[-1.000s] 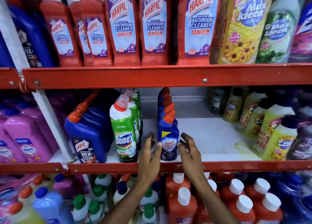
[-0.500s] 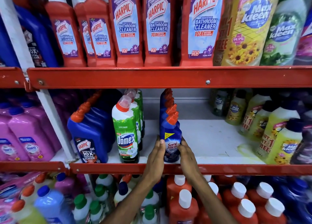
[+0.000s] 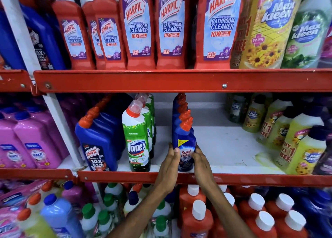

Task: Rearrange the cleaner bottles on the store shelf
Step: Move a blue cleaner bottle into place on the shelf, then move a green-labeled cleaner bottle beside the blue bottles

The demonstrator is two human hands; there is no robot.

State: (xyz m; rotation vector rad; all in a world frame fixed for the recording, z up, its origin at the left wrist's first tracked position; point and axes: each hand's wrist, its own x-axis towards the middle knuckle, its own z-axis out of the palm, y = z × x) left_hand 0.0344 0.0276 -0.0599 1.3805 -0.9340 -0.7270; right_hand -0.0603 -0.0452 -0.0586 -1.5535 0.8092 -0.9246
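A blue Sani Fresh bottle with an orange cap stands at the front of a row of like bottles on the middle shelf. My left hand presses its left side, thumb across the label. On the bottle's right side lies my right hand, fingers wrapped around it. The bottle stands upright on the shelf. To its left stands a row of green Domex bottles, then blue Harpic bottles.
Yellow Max Kleen bottles crowd the shelf's right end, with bare white shelf between them and the blue row. Red Harpic Bathroom Cleaner bottles fill the shelf above. Orange white-capped bottles sit below, pink bottles at left.
Both hands went from hovering open near the shelf's front edge to closing on the sides of the front Sani Fresh bottle.
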